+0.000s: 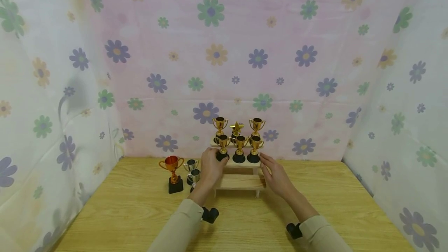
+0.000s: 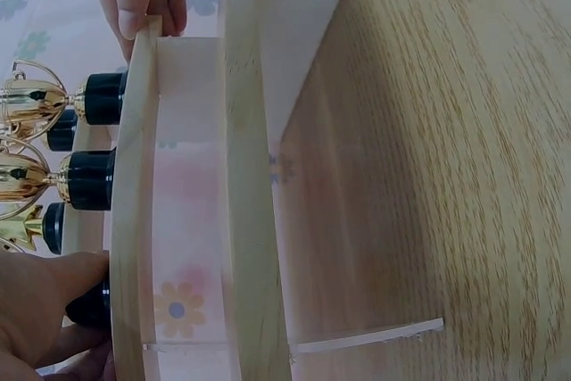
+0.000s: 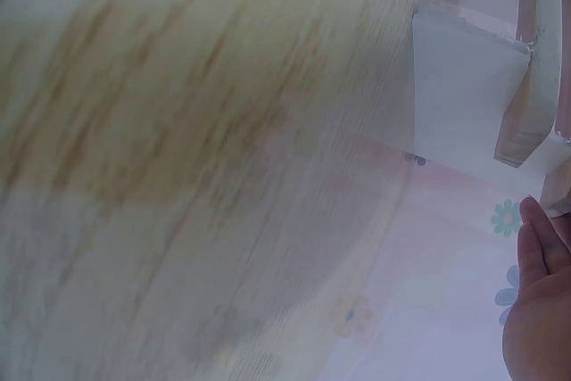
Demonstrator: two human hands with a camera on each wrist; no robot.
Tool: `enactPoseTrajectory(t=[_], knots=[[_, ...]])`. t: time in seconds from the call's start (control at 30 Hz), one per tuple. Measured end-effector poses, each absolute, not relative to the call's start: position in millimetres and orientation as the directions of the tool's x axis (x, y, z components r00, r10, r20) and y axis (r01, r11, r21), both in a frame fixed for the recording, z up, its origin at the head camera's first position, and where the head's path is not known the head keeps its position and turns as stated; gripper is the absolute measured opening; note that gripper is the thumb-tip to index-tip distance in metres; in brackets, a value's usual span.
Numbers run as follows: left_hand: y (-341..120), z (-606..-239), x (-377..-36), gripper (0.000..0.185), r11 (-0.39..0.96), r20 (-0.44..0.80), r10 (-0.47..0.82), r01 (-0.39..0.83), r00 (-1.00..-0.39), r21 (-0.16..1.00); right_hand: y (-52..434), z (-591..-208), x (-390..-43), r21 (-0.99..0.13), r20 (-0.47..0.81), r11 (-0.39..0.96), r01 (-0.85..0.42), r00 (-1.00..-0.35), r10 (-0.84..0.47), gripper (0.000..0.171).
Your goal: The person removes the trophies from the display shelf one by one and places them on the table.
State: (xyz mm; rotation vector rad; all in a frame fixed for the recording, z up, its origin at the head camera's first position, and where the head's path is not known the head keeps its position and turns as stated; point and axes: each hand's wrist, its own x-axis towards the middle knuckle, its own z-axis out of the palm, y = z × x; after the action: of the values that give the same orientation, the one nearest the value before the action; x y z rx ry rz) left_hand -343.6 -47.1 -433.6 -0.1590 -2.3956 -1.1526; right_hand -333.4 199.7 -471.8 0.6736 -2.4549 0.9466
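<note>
Gold trophy [image 1: 223,146] stands upright on the stepped wooden stand [image 1: 241,182], its base pinched by the left hand [image 1: 211,165]. Two more gold cups [image 1: 247,147] crowd beside it; right hand [image 1: 276,174], fingers relaxed, touches the stand's end. Copper trophy [image 1: 173,174] and silver cups [image 1: 192,170] sit left on the worktop [image 1: 140,213].

You have a wooden tabletop [image 1: 140,213], light oak grain, walled at the back and both sides by floral cloth. At the middle of the back edge stands a stepped wooden riser [image 1: 239,182]. Just left of it stand a copper trophy [image 1: 172,174] and two small silver cups [image 1: 192,170], close together.
</note>
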Motion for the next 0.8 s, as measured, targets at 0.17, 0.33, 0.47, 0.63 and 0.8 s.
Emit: enactPoseTrajectory(t=[0.17, 0.33, 0.47, 0.63, 0.8], knots=[[-47.8, -433.7, -344.7, 0.029, 0.636, 0.456, -0.096, 0.297, -0.885, 0.712, 199.3, -469.7, -333.0, -0.507, 0.531, 0.648, -0.569, -0.798, -0.286, 0.039], [-49.5, -432.1, -344.1, 0.029, 0.624, 0.434, -0.096, 0.286, -0.896, 0.728, 199.2, -469.3, -332.9, -0.507, 0.518, 0.656, -0.559, -0.806, -0.286, 0.039], [-50.9, -429.6, -343.5, 0.029, 0.621, 0.411, -0.096, 0.268, -0.907, 0.736, 199.4, -469.1, -333.4, -0.508, 0.515, 0.655, -0.559, -0.807, -0.289, 0.039], [-51.8, -425.6, -340.4, 0.030, 0.622, 0.405, -0.091, 0.266, -0.910, 0.736, 200.3, -469.8, -334.3, -0.506, 0.517, 0.654, -0.562, -0.805, -0.291, 0.039], [-54.9, -424.9, -335.0, 0.025, 0.620, 0.423, -0.082, 0.286, -0.902, 0.731, 200.5, -471.1, -334.4, -0.499, 0.529, 0.653, -0.570, -0.797, -0.292, 0.040]])
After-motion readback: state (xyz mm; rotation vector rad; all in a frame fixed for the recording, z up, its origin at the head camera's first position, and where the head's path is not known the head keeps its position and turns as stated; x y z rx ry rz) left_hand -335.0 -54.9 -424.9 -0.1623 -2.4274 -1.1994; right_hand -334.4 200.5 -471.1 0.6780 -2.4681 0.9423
